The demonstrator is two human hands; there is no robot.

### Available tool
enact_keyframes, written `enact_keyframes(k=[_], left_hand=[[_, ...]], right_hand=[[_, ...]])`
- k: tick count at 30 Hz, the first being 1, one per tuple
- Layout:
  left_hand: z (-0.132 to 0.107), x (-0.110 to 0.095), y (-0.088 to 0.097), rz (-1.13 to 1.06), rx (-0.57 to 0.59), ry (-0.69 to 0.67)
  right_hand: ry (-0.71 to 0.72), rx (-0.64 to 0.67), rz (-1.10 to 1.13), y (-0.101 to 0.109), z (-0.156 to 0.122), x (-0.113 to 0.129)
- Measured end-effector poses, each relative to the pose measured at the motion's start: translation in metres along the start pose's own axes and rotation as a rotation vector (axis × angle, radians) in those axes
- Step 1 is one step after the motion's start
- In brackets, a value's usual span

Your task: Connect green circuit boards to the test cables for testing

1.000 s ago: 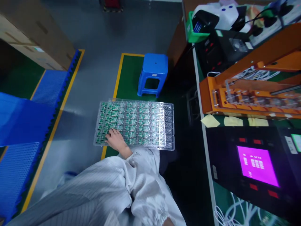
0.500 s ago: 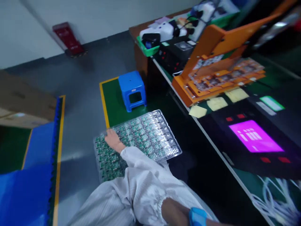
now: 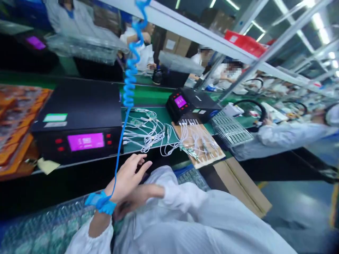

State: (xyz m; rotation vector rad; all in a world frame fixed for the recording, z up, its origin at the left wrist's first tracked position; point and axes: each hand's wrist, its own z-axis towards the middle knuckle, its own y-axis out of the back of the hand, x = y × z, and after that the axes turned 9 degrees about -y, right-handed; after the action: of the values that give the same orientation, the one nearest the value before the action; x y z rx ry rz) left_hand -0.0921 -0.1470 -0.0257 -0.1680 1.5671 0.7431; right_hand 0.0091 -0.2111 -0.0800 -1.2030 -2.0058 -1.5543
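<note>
My left hand [image 3: 127, 180] hovers at the front edge of the green bench [image 3: 148, 95], fingers stretched and apart, holding nothing. A blue wrist strap [image 3: 99, 203] circles its wrist, and a blue coiled cord [image 3: 129, 70] rises from it. My right hand [image 3: 140, 195] comes out of a white sleeve and reaches left beneath the left hand; its fingers are hidden in shadow. A clear tray of green circuit boards [image 3: 39, 229] lies low at the bottom left, by my lap. White cables [image 3: 148, 134] sprawl on the bench just beyond my left hand.
A black tester with a magenta screen [image 3: 79, 106] stands left of the cables, an orange fixture [image 3: 13, 123] beyond it. A board with clipped cables [image 3: 198, 144], a second tester [image 3: 190, 102] and a co-worker's sleeve [image 3: 286, 137] lie to the right. A cardboard box [image 3: 238, 183] leans below.
My view has swung from the floor and blue stool up to the bench. The hand that rested on the tray has left it; the tray now sits blurred at bottom left.
</note>
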Motion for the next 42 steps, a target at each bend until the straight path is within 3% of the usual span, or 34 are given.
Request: enact_keyframes(k=[2,4,7,9,12,15,17,21,25,29,34,38,42], left_hand=[[0.024,0.011,-0.024,-0.003,0.092,0.043],[0.051,0.014,-0.054,-0.09,0.213,0.069],[0.098,0.009,-0.098,-0.381,0.414,0.102],[0.129,0.004,-0.121,-0.609,0.462,0.153],[0.168,0.0,-0.142,-0.848,0.348,0.233],[0.193,0.001,-0.147,-0.942,0.131,0.279],[0.203,0.003,-0.143,-0.968,-0.009,0.254],[0.216,0.006,-0.13,-0.989,-0.238,0.225],[0.224,0.01,-0.119,-0.942,-0.302,0.269],[0.23,0.014,-0.118,-0.764,-0.264,0.255],[0.242,0.018,-0.128,-0.622,-0.154,0.177],[0.251,0.017,-0.139,-0.602,-0.046,0.193],[0.253,0.018,-0.145,-0.546,0.012,0.219]], right_hand=[[0.123,0.251,0.072,0.054,-0.011,-0.032],[0.204,0.323,0.144,0.107,-0.022,-0.063],[0.154,0.046,0.129,0.176,-0.033,-0.099],[0.151,-0.079,0.035,0.214,-0.031,-0.114],[0.146,-0.242,-0.159,0.264,-0.014,-0.125],[-0.095,-0.496,-0.502,0.305,0.02,-0.135],[-0.232,-0.577,-0.726,0.321,0.045,-0.143],[-0.246,-0.557,-0.868,0.331,0.077,-0.162],[-0.275,-0.545,-0.81,0.331,0.084,-0.167],[-0.289,-0.545,-0.717,0.324,0.082,-0.16],[-0.253,-0.406,-0.613,0.288,0.079,-0.156],[-0.28,-0.293,-0.588,0.263,0.094,-0.165],[-0.239,-0.279,-0.508,0.257,0.108,-0.174]])
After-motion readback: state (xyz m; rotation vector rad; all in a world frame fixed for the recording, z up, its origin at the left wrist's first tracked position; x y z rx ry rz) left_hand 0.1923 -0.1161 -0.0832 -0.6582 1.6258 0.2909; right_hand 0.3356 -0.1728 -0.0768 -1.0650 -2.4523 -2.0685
